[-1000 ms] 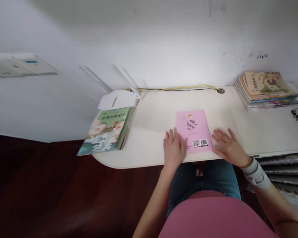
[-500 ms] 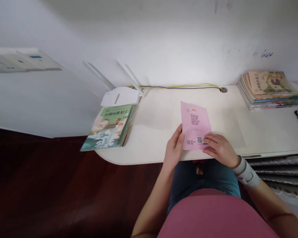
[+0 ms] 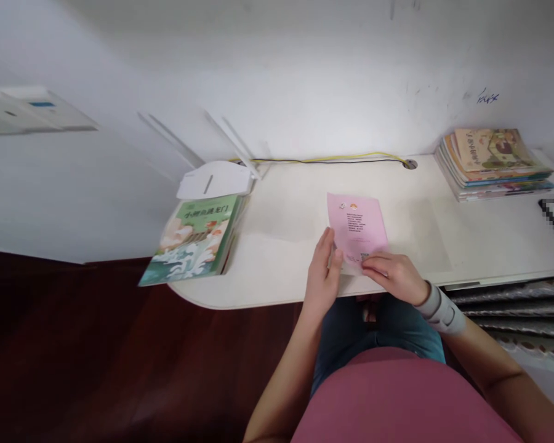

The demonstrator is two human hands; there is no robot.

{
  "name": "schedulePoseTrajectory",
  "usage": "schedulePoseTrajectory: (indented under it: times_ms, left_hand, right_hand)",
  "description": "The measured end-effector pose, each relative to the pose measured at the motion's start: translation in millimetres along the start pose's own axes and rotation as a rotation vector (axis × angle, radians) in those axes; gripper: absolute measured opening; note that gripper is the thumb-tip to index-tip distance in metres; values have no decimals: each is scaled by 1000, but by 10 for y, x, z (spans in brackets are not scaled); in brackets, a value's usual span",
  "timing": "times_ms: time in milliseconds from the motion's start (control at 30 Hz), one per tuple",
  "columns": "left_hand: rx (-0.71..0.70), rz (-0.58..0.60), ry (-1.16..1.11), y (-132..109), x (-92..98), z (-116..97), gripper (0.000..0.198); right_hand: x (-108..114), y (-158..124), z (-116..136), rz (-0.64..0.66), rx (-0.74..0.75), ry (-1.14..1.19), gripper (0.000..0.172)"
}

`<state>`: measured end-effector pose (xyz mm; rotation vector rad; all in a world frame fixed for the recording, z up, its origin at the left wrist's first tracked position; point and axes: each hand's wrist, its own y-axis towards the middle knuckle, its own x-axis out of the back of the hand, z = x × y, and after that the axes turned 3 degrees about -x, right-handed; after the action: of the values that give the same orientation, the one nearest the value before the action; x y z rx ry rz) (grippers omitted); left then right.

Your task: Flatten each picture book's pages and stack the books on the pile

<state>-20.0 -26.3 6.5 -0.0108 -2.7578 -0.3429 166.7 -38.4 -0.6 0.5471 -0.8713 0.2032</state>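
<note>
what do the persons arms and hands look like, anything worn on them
The left hand and right hand are both bare, with no gloves and no rings that can be made out. No sleeves reach the forearms. A pale grey wrist band with a small dark mark wraps the right wrist.

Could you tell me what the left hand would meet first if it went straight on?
Beyond the book it holds, bare desk, then probably the cables by the wall.

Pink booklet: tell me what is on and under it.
The right hand covers the pink booklet's near end; the left hand holds its left edge. Beneath lies the white desk; the underside is hidden.
</note>
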Motion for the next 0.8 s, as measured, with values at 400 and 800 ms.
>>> schedulePoseTrajectory:
  times_ms: [400,800]
  left_hand:
    - [-55,23,29,-54,-11,-143,54]
    - [-309,-106,195,-149,-148,-41,72]
  right_hand:
    - [-82,76,55,-1,104,-236,26]
    - [-94,-4,66,-239,-54,-22,17]
